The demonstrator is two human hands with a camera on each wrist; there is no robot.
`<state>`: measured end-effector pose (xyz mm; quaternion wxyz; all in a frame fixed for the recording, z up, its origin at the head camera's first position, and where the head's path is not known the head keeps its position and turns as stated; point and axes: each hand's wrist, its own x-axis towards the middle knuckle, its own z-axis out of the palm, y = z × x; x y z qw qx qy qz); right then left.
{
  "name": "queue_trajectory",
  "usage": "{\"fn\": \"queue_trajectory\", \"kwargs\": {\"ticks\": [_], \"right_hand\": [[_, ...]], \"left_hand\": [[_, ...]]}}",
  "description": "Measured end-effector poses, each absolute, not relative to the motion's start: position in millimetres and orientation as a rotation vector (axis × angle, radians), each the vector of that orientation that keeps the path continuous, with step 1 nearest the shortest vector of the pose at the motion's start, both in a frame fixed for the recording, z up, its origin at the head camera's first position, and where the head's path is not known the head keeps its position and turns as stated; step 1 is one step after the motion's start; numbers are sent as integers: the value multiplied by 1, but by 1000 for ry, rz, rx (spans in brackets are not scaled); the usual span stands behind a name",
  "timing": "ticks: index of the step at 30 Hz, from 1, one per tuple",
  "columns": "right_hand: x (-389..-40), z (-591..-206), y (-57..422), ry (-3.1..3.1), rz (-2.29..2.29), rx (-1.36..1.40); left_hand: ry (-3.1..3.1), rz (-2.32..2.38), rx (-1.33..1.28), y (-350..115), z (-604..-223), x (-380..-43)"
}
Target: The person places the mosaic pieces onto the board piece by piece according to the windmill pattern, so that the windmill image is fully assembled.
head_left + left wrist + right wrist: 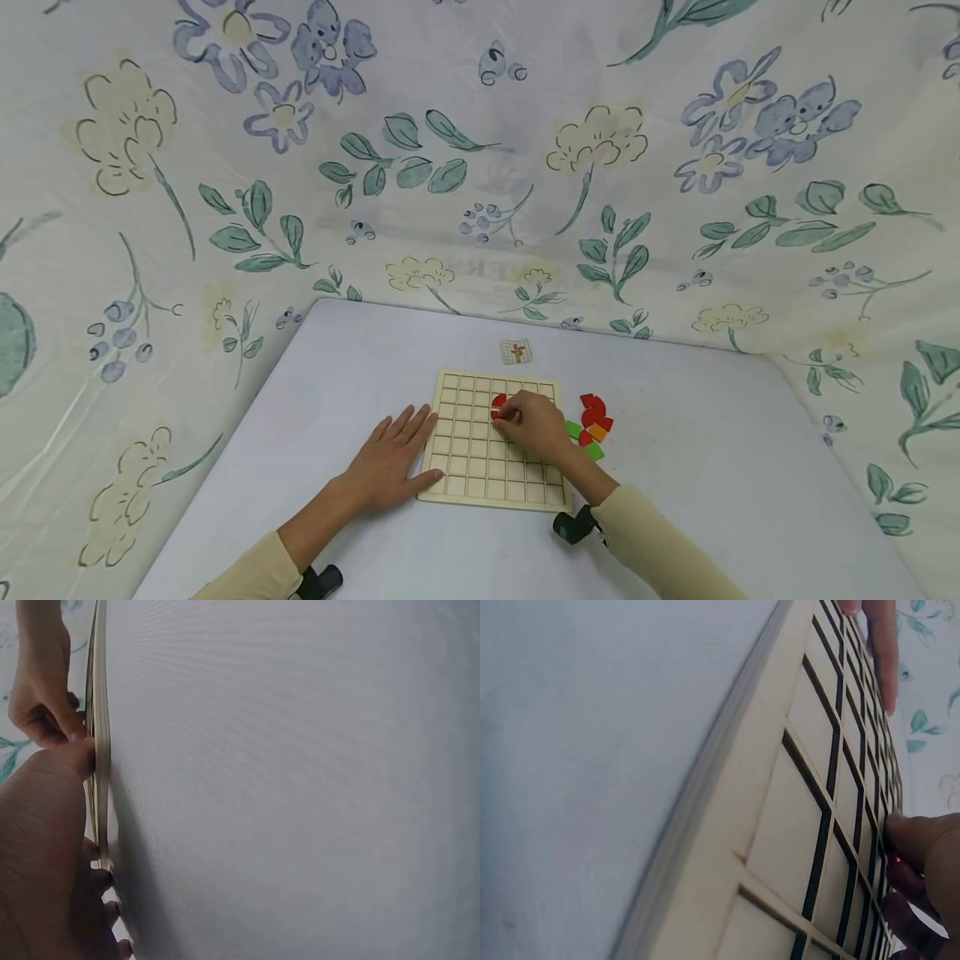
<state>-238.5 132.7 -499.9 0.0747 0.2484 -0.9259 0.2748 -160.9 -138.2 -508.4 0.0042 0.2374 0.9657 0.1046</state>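
Note:
A square wooden grid board (pixel 457 466) lies on the white table. Spread flat, my left hand (pixel 390 458) rests along the board's left side, with fingertips and thumb at its edge. In the left wrist view the left thumb (pixel 75 757) touches the board's rim (pixel 102 690). Over the upper middle cells, my right hand (pixel 534 421) pinches a small red piece (pixel 892 857), mostly hidden by the fingers. Just beside those fingertips a red curved piece (pixel 499 400) lies on the grid.
Right of the board sits a loose cluster of red pieces (pixel 594 413), an orange piece (pixel 597 432) and green pieces (pixel 594 451). A small pattern card (pixel 516 351) lies behind the board. Floral cloth (pixel 480 192) hangs beyond the table (pixel 675 467).

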Motion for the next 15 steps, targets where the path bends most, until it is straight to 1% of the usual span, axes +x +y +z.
{"fn": "queue_trajectory", "kwargs": {"ticks": [15], "right_hand": [[-237, -502, 131, -2736, 843, 713]], "left_hand": [[3044, 326, 759, -139, -511, -161]]}}
